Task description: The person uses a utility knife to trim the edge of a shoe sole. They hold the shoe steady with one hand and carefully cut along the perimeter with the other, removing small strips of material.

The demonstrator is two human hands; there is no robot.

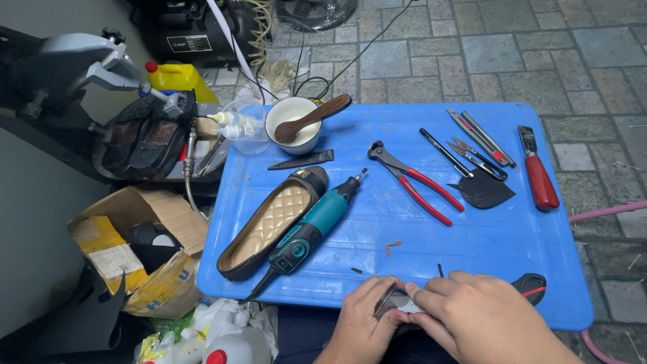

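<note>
- Blue table (472, 249) is carrying our tools.
- We are pinching a small grey piece (404, 301) with both hands: left hand (364, 317) and right hand (482, 317), fingers closed.

This is looking like a small shoe-repair workshop set up on a paved stone floor (512, 47). A low blue worktop (485, 236) is carrying cobbler's tools: red-handled pincers (414, 180), a teal rotary tool (317, 226), a red-handled scraper (538, 172), small knives (480, 138) and a white glue pot (291, 125) with a wooden spatula (317, 116). A flat quilted shoe (273, 222) is lying among them, and a dark shoe (145, 135) is sitting on a metal stand (81, 64) beside a cardboard box (145, 249) of scraps
</note>
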